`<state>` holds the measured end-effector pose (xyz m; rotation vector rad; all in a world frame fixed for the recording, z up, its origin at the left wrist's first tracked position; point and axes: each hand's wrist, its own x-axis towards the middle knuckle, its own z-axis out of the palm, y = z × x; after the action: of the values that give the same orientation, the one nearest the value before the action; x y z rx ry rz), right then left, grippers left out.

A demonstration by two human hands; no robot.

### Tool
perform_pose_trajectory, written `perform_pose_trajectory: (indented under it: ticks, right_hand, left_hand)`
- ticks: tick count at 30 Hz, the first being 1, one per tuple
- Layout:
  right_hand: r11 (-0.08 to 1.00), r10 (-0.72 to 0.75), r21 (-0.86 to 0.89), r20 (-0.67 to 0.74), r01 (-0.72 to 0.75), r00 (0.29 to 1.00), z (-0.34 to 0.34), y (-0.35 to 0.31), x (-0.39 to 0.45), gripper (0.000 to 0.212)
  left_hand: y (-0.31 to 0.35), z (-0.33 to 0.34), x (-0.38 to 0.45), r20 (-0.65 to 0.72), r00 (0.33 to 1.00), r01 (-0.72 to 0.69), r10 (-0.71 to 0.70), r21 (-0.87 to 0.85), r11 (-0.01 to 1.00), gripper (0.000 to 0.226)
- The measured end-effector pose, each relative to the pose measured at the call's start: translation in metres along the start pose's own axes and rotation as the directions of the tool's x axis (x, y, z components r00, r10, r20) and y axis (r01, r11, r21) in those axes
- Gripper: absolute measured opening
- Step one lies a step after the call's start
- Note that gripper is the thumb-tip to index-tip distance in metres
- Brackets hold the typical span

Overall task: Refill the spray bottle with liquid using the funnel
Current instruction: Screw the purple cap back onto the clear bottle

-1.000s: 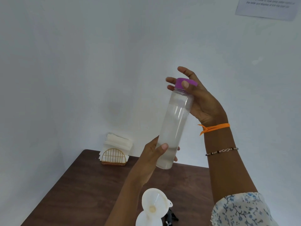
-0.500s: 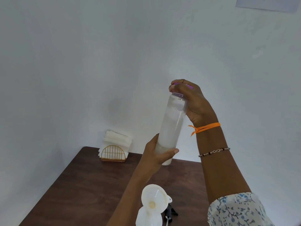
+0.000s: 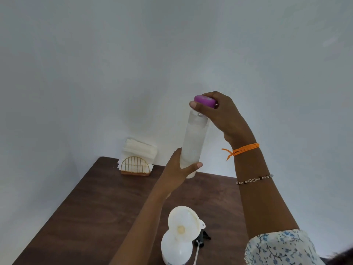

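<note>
A tall clear bottle (image 3: 193, 138) of liquid is held up in the air above the table. My left hand (image 3: 179, 170) grips its lower end. My right hand (image 3: 219, 113) is curled round its purple cap (image 3: 204, 101), which sits tilted just above the bottle's neck. Below, near the frame's bottom edge, a white funnel (image 3: 184, 224) stands in the mouth of the white spray bottle (image 3: 176, 249). The black spray head (image 3: 202, 239) with its thin tube lies on the table to the right of that bottle.
A gold wire holder (image 3: 136, 166) filled with white napkins stands at the far left corner of the dark wooden table (image 3: 91, 211). White walls close in behind and on the left.
My right hand went from loosely touching the cap to gripping it, and the purple cap now sits lifted and tilted off the neck. The bottle has dropped slightly lower in view.
</note>
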<state>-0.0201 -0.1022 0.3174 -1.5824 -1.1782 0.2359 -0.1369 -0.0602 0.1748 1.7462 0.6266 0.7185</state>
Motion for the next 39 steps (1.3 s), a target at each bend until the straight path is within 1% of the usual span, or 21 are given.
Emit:
perform_pose_trajectory:
  ticks: [2,3,5,6,7,10,14,18,23,26,28,30,32,34,39]
  right_hand:
    - [0.999,0.018,-0.048,-0.010,-0.018,1.000,0.010,0.015,0.002,0.046]
    - [0.997,0.027,-0.070,-0.010,-0.027,1.000,0.016,0.023,0.003,0.046]
    - [0.994,0.040,-0.103,0.001,-0.040,0.999,0.027,0.041,0.005,0.046]
    - [0.992,0.045,-0.117,0.008,-0.044,0.999,0.033,0.050,0.006,0.047]
    - [0.990,0.051,-0.129,0.015,-0.049,0.999,0.040,0.060,0.008,0.048]
    - [0.986,0.085,-0.149,0.029,-0.080,0.996,0.063,0.088,0.013,0.049]
    - [0.981,0.132,-0.148,0.010,-0.129,0.991,0.093,0.129,0.019,0.049]
    - [0.976,0.142,-0.164,-0.005,-0.141,0.990,0.125,0.168,0.023,0.049]
    - [0.970,0.151,-0.201,0.042,-0.139,0.988,0.155,0.205,0.027,0.051]
    - [0.972,0.151,-0.191,0.052,-0.138,0.987,0.165,0.219,0.029,0.054]
    - [0.979,0.126,-0.165,0.060,-0.115,0.990,0.169,0.225,0.031,0.058]
    - [0.984,0.080,-0.165,0.056,-0.069,0.995,0.172,0.230,0.032,0.054]
    - [0.980,0.036,-0.195,0.053,-0.025,0.998,0.174,0.233,0.035,0.045]
    - [0.975,0.007,-0.224,0.059,0.006,0.998,0.176,0.236,0.037,0.040]
    - [0.953,-0.055,-0.295,0.056,0.070,0.997,0.176,0.240,0.040,0.040]
  left_hand:
    - [-0.012,-0.003,0.002,0.043,0.995,0.085,-0.084,-0.022,0.996,0.051]
    - [-0.021,-0.005,0.002,0.047,0.990,0.132,-0.130,-0.038,0.991,0.056]
    - [-0.041,-0.010,0.004,0.036,0.968,0.252,-0.250,-0.061,0.966,0.079]
    - [-0.051,-0.012,0.005,0.036,0.951,0.309,-0.307,-0.068,0.949,0.085]
    - [-0.060,-0.014,0.005,0.036,0.938,0.345,-0.344,-0.071,0.936,0.085]
    - [-0.083,-0.018,0.006,0.013,0.915,0.403,-0.403,-0.061,0.913,0.076]
    - [-0.105,-0.026,0.012,0.006,0.893,0.449,-0.449,-0.051,0.892,0.061]
    - [-0.123,-0.032,0.019,-0.014,0.868,0.494,-0.496,-0.062,0.867,0.055]
    - [-0.141,-0.035,0.031,-0.072,0.837,0.535,-0.543,-0.106,0.838,0.049]
    - [-0.149,-0.036,0.038,-0.108,0.820,0.547,-0.563,-0.145,0.825,0.043]
    - [-0.153,-0.036,0.044,-0.131,0.812,0.546,-0.568,-0.170,0.820,0.038]
    - [-0.155,-0.037,0.049,-0.162,0.807,0.537,-0.568,-0.200,0.820,0.034]
    - [-0.157,-0.038,0.054,-0.184,0.803,0.526,-0.567,-0.228,0.819,0.032]
    - [-0.159,-0.039,0.056,-0.190,0.802,0.521,-0.566,-0.240,0.819,0.031]
    - [-0.161,-0.042,0.058,-0.180,0.793,0.539,-0.582,-0.239,0.808,0.033]
